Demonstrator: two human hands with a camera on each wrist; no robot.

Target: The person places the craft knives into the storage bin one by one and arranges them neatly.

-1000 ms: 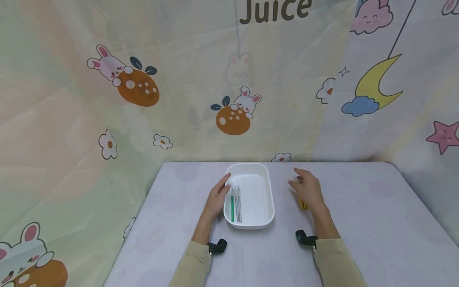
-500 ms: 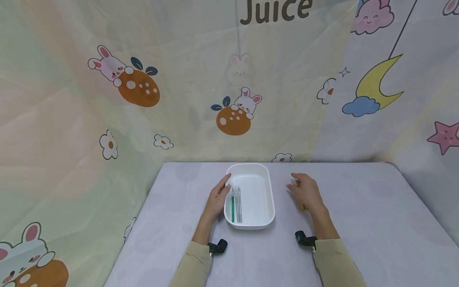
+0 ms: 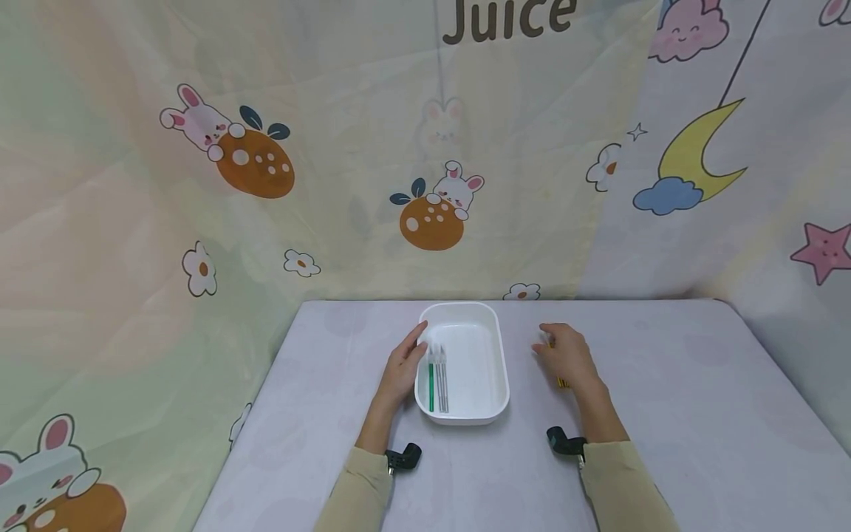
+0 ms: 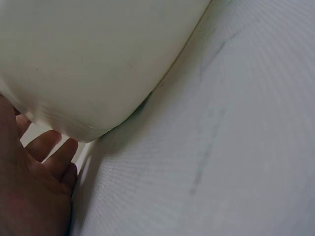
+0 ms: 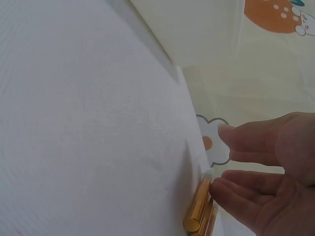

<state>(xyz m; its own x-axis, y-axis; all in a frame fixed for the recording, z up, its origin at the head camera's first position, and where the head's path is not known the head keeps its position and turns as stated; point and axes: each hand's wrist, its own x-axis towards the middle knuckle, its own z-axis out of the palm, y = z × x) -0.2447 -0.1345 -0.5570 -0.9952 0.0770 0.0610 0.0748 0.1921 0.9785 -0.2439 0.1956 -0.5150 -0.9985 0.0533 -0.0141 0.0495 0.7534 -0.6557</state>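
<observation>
A white rectangular tray (image 3: 472, 369) stands on the table, with a green pen (image 3: 431, 388) and silver pens (image 3: 444, 388) lying along its left side. My left hand (image 3: 401, 366) holds the tray's left side, thumb at the rim; in the left wrist view its fingers (image 4: 61, 157) curl against the outer wall. To the right of the tray, my right hand (image 3: 568, 358) hovers over gold pens (image 5: 198, 206) with clear ends, partly hidden by it in the head view. The right wrist view shows thumb and fingers spread apart, a fingertip (image 5: 219, 184) right at one pen.
A pale cloth covers the table (image 3: 698, 414). Behind it hangs a printed backdrop (image 3: 346, 185) with rabbits, oranges and a moon. A black wrist camera (image 3: 403, 458) sits on the left wrist and another camera (image 3: 565, 442) on the right.
My right hand has come slightly down and nearer the body over the gold pens. My left hand and the tray have stayed in place.
</observation>
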